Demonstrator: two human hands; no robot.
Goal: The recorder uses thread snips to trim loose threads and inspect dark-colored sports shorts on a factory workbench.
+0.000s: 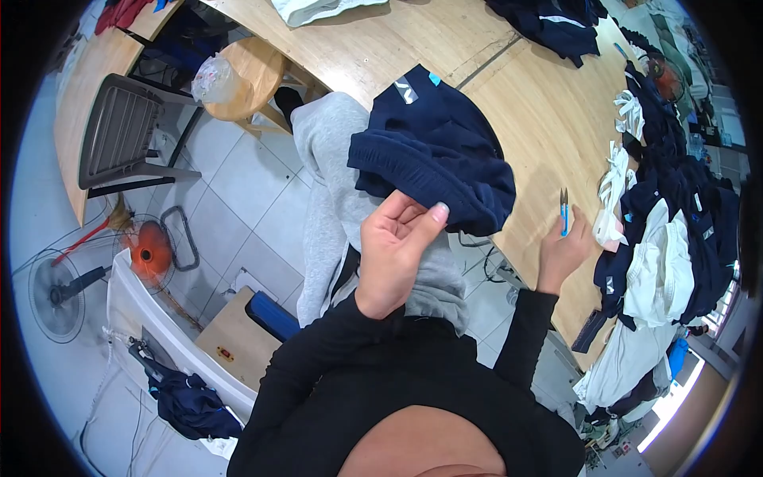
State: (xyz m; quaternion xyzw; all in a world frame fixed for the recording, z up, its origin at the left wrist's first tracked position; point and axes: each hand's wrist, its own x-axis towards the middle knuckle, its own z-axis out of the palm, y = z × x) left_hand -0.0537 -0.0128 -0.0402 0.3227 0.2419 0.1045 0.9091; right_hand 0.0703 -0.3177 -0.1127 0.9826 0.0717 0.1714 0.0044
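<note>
My left hand pinches the gathered elastic edge of a navy garment between thumb and fingers. The garment lies bunched over my lap and the near edge of the table, a light patch and a small bright blue tab near its far end. To the right, my right hand is over the tabletop, closed around the lower end of blue-handled thread snips. The blades point away from me. Part of the snips' handle is hidden by the fingers.
Along the right side of the wooden table lie heaped navy garments and white garments. More dark clothing lies at the far edge. On the left are a round stool with a plastic bag, a grey chair and fans.
</note>
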